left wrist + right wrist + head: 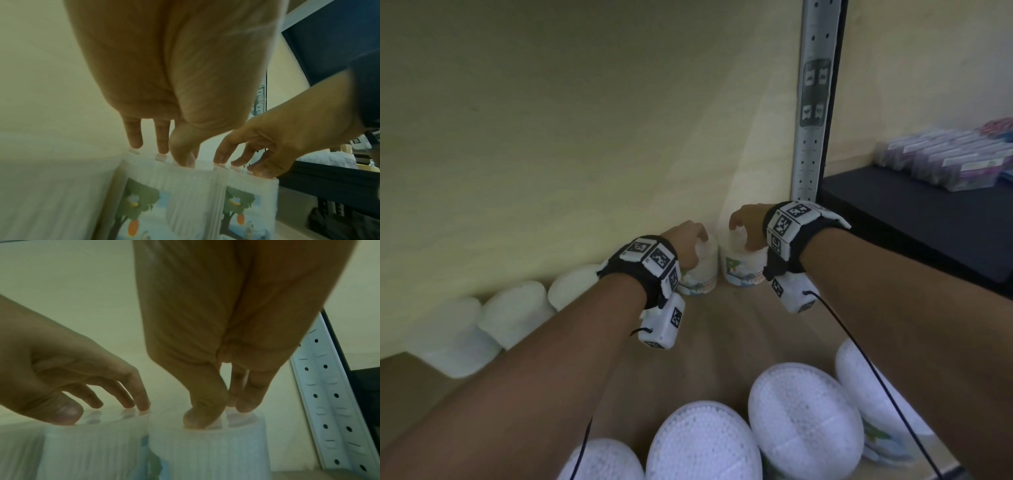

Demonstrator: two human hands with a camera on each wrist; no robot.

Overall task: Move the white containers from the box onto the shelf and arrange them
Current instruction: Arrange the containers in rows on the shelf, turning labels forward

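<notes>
My left hand (688,240) and right hand (748,226) are released, fingertips (135,142) resting on the lids of two white containers (743,272) at the shelf (722,329) back corner. I'd press lightly and slide them flush without tipping them.

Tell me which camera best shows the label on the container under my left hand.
Left wrist view: the label, a tree with an orange shape, fills the foreground. Head view shows it small and blurry; right wrist view, barely a sliver.
</notes>
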